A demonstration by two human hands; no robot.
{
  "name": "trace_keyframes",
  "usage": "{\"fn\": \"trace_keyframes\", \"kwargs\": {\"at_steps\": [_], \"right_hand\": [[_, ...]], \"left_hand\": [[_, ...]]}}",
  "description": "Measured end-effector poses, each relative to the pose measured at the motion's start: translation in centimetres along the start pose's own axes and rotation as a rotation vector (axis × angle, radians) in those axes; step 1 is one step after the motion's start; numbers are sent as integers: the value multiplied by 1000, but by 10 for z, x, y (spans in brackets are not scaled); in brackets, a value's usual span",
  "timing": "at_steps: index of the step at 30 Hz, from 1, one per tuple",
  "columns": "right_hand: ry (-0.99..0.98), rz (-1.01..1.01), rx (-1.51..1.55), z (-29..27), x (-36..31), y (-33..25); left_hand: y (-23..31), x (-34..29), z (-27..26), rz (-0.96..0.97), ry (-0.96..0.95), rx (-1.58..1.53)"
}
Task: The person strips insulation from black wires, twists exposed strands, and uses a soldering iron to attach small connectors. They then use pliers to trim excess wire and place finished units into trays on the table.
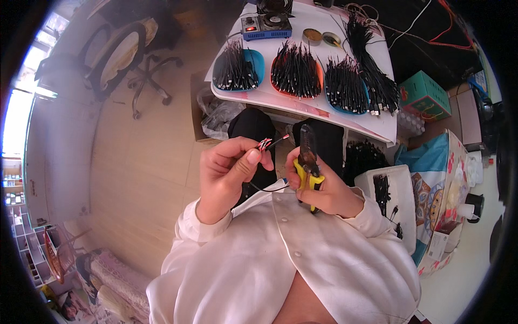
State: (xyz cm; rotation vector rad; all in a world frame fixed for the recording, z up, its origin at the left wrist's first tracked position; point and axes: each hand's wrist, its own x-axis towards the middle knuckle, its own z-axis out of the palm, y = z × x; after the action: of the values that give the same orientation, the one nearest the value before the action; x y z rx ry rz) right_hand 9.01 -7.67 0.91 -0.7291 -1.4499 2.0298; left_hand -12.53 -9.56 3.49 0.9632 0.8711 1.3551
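In the head view we count two hands, both occupied. Our left hand [232,167] pinches a black cable [278,142] and some red and white wire ends [264,144] between thumb and fingers, over our lap; we cannot count those ends. Our right hand [326,189] wraps one pair of yellow-handled pliers [308,168], just beside the cable's red tip. Before us stands one white desk [318,15] bearing three trays heaped with black cables, two blue trays [260,60] and one orange tray [321,75] between them. A fourth bundle [369,65] lies at the right. Behind the trays are two small round tins [312,36] and one blue device [264,34], its red switch lit.
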Motion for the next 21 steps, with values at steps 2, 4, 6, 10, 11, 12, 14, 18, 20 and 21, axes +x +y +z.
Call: {"fn": "trace_keyframes", "kwargs": {"at_steps": [2,4,6,10,11,12,14,18,20,21], "right_hand": [[-31,61,46,-1,-1,6],[-78,160,83,-2,0,6],[16,200,369,3,-2,-1],[186,104,529,4,15,-7],[149,71,559,5,22,-5],[133,15,583,4,29,-2],[204,51,632,6,35,4],[161,94,585,8,31,6],[84,75,357,8,26,1],[116,72,307,8,20,-4]], "left_hand": [[-2,-2,-1,-6,13,18],[-4,-6,0,-41,93,62],[-10,-9,2,-102,56,-15],[-32,-4,0,-106,-124,-262],[-37,-3,-3,-33,-200,-194],[-43,-1,-6,22,-285,-136],[-52,0,-9,-6,-318,-196],[-60,-6,-13,-59,-411,-291],[-61,-11,-13,-88,-383,-310],[-60,-14,-14,-30,-363,-220]]}}
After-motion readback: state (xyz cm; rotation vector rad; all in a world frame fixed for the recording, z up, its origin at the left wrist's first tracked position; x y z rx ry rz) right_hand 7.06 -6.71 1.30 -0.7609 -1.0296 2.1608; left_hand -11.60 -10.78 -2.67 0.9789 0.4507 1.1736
